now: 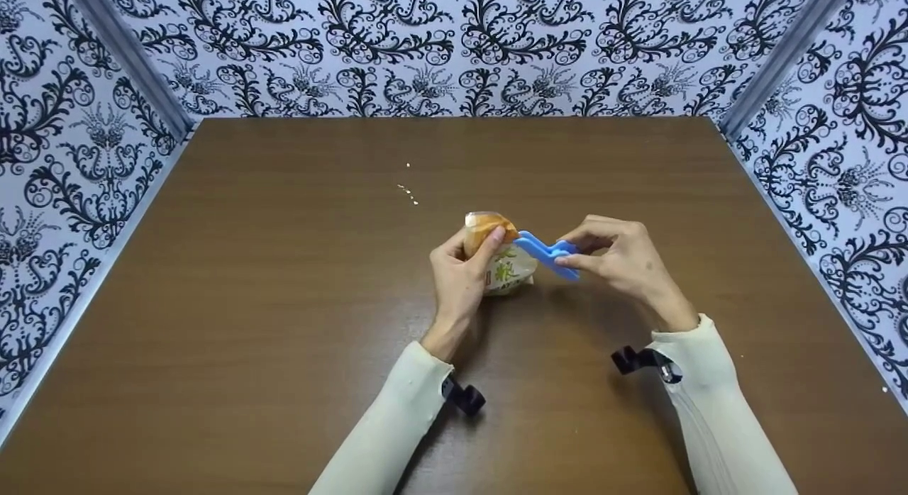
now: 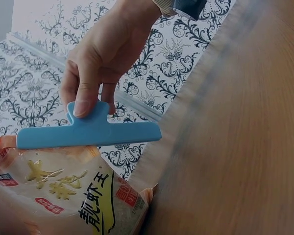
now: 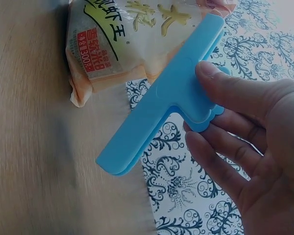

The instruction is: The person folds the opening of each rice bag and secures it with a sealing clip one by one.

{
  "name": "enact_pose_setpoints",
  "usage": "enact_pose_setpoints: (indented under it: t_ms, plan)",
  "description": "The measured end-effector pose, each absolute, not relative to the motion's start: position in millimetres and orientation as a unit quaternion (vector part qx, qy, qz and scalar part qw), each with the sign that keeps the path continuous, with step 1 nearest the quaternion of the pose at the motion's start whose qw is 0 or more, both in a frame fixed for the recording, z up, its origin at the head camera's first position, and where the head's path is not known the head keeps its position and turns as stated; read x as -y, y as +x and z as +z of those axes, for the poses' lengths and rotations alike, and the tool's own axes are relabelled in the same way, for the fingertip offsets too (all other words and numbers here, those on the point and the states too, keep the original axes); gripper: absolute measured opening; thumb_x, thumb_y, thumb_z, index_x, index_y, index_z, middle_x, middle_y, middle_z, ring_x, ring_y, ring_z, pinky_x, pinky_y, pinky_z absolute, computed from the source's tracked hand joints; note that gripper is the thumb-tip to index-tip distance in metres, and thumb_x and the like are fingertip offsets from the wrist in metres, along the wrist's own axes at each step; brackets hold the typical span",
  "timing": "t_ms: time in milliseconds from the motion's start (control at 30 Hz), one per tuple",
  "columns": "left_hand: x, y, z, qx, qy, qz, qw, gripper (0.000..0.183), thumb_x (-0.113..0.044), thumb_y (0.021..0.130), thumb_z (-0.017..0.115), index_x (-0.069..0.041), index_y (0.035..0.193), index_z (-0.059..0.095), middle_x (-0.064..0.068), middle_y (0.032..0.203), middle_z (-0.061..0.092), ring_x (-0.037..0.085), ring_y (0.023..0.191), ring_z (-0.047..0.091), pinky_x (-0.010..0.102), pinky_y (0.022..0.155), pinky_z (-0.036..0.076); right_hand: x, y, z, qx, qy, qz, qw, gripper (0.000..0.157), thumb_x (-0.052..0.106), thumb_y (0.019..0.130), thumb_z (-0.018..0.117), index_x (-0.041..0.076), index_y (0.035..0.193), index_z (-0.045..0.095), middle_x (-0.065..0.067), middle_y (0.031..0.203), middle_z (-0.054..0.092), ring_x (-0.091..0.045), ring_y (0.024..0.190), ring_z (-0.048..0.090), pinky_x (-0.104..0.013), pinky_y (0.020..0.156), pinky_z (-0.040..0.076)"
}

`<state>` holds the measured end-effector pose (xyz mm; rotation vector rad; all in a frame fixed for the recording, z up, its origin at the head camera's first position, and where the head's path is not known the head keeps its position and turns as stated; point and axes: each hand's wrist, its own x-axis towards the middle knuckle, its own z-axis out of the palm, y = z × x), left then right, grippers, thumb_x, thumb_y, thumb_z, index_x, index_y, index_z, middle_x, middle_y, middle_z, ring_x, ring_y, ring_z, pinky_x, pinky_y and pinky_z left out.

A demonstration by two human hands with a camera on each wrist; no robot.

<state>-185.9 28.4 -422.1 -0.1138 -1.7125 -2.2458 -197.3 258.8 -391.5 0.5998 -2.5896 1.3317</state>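
Note:
My left hand pinches the folded orange top of a printed snack bag, thumb uppermost. From the right, my right hand holds a light blue bag clip by its handle tabs, between thumb and fingers. In the left wrist view the clip runs along the bag's top edge, above the printed front. The right wrist view has the long clip bar slanting across the bag's edge. Whether its jaws have the bag between them, I cannot tell.
A brown wooden table lies under both hands. Small white crumbs are scattered beyond the bag. Patterned panels enclose the back and sides. Black camera mounts stick out from both sleeves.

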Motion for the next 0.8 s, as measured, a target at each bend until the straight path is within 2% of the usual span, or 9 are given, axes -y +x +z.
enact_pose_setpoints:
  t_ms: [300,533,800]
  plan:
    - [-28.0,-187.2,-422.2,0.6,-0.038,-0.784,0.158,0.016,-0.009,0.091,0.079,0.006,0.097,0.077,0.002,0.086,0.077,0.007,0.073,0.065,0.024,0.066,0.053,-255.8,-197.5,-389.5,0.861,0.204,0.458,0.089,0.019,0.011,0.079,0.091,0.015,0.096,0.083,-0.003,0.085,0.075,-0.008,0.074,0.071,-0.02,0.071,0.06]
    - [-27.8,-187.4,-422.5,0.599,-0.045,-0.784,0.155,0.014,-0.009,0.091,0.08,0.003,0.097,0.079,-0.002,0.087,0.076,0.009,0.076,0.068,0.025,0.07,0.056,-253.6,-196.8,-390.9,0.846,0.2,0.486,0.089,0.018,0.01,0.079,0.091,0.014,0.095,0.084,-0.008,0.084,0.074,-0.009,0.072,0.071,-0.019,0.069,0.059]
    - [-27.9,-188.8,-422.8,0.594,-0.052,-0.787,0.161,0.011,-0.008,0.091,0.08,0.001,0.097,0.079,0.008,0.097,0.077,0.01,0.082,0.069,0.027,0.074,0.058,-250.3,-196.0,-387.5,0.844,0.193,0.493,0.089,0.017,0.012,0.08,0.091,0.015,0.095,0.084,-0.007,0.084,0.074,-0.01,0.073,0.072,-0.02,0.07,0.06]
